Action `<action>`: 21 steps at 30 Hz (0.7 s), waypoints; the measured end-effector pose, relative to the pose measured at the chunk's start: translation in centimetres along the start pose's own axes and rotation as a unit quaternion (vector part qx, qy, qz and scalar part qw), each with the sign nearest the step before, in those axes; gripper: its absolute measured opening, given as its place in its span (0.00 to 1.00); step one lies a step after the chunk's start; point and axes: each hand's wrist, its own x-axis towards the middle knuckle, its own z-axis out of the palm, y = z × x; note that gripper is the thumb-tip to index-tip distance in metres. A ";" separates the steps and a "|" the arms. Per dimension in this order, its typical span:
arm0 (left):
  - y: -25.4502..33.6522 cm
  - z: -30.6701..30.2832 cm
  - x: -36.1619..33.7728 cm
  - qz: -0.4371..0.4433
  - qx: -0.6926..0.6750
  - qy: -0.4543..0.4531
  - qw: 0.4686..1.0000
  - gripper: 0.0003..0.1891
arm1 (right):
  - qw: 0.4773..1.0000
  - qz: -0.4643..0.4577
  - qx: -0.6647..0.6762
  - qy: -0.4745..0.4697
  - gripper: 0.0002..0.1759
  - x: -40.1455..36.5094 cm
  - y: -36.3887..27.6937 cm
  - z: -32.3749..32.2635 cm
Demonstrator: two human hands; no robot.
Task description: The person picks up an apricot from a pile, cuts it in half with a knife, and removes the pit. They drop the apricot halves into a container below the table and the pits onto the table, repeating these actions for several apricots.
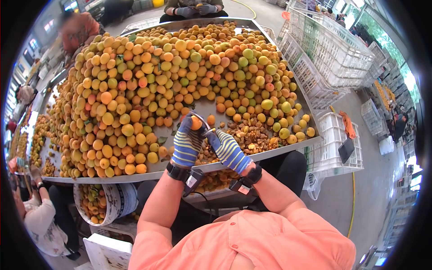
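Observation:
My left hand [186, 145], in a blue, white and yellow striped glove, is closed around an orange apricot [196, 123] above the near edge of the metal table [175, 173]. My right hand [228, 150] wears a matching glove and pinches a thin, curved metal tool [208, 128] against the fruit; its exact kind is hard to make out. A large heap of yellow, orange and greenish apricots [126, 99] covers most of the table. Just beyond my right hand lies a pile of brown pits [254, 135] and scraps.
Below the table on the left, a white bucket [120, 202] holds apricots. White plastic crates [324, 49] are stacked at the right, with another crate [335, 139] nearer. Across the table sits a person with gloved hands [196, 10]. Other people work along the left side.

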 end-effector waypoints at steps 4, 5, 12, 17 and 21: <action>-0.3 -0.3 0.0 0.003 0.013 0.008 1.000 0.16 | 0.997 -0.013 -0.080 0.015 0.16 -0.2 0.5 0.5; -0.2 -0.7 0.1 0.000 0.024 0.004 1.000 0.17 | 0.993 -0.021 -0.119 0.014 0.15 -0.3 0.3 0.4; -0.3 -0.4 0.6 0.071 0.205 -0.022 0.976 0.18 | 0.968 -0.020 -0.249 -0.011 0.16 -0.2 -1.4 -1.0; -0.7 0.9 0.1 -0.033 0.023 -0.023 0.999 0.21 | 0.963 -0.037 -0.261 0.050 0.16 0.1 -1.2 -0.5; 0.1 -0.1 -0.2 -0.041 0.067 -0.035 0.996 0.25 | 0.959 -0.017 -0.284 -0.010 0.19 -0.1 0.2 0.0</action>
